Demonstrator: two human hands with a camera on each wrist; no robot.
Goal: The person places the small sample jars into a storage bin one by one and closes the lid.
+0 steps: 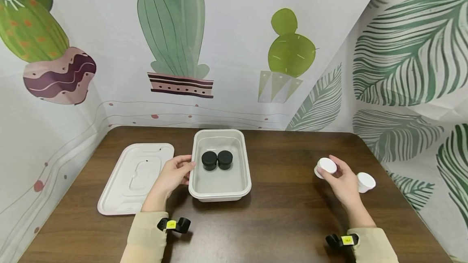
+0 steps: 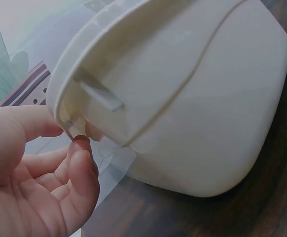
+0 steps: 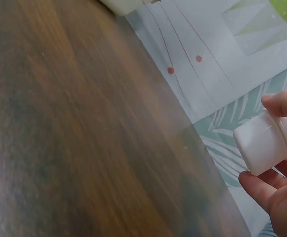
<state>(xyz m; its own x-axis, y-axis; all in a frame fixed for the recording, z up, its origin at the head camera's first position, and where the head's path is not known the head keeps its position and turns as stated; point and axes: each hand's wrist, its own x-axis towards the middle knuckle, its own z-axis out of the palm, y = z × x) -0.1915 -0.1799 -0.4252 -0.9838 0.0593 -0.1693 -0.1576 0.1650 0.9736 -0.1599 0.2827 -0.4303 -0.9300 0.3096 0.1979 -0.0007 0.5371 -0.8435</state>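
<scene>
A pale grey plastic bin (image 1: 220, 188) stands at mid-table with two black round jars side by side inside, the left black jar (image 1: 209, 160) and the right black jar (image 1: 225, 159). My left hand (image 1: 174, 175) pinches the bin's left rim between thumb and fingers, seen close in the left wrist view with the bin wall (image 2: 217, 113) beyond. Toward the table's right side, my right hand (image 1: 343, 182) holds a small white jar (image 1: 326, 166) between thumb and fingers; the right wrist view shows this white jar (image 3: 262, 143) tilted. A second white jar (image 1: 366, 182) is just right of that hand.
A flat white lid (image 1: 146, 173) lies on the brown wooden table (image 1: 285, 214), left of the bin and partly behind the left forearm. Behind the table hangs a cloth (image 1: 237, 52) printed with cacti and leaves. Each wrist wears a black camera strap.
</scene>
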